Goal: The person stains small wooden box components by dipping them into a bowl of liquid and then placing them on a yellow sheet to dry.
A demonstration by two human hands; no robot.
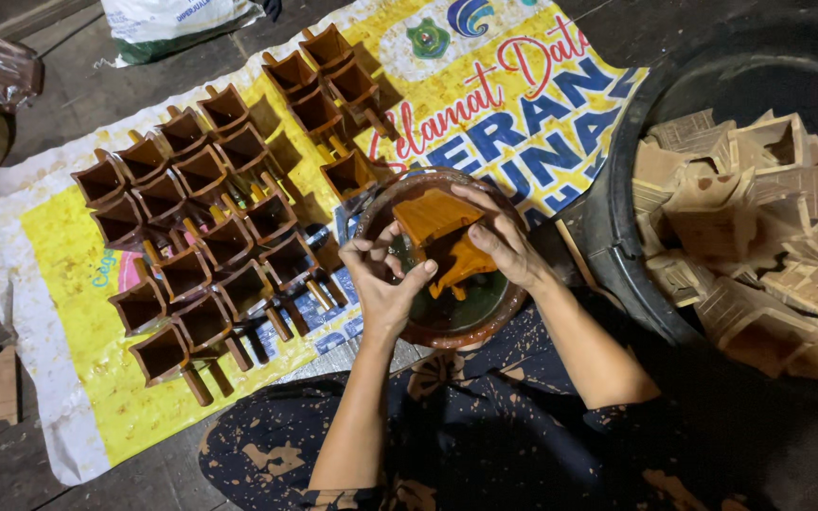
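Both my hands hold a small orange-brown wooden box-shaped piece [437,232] over a round brown bowl [428,333] of dark liquid resting on my lap. My left hand [382,279] grips its near side, fingers curled around the lower part. My right hand [502,241] holds its far right edge from above. The piece looks wet and shiny, tilted above the liquid.
Several dark-stained square wooden pieces [210,246] with pegs stand in rows on a yellow printed banner [78,284] at left. A large black tub [617,237] at right holds several pale unstained pieces [759,227]. A white sack [172,19] lies at the back.
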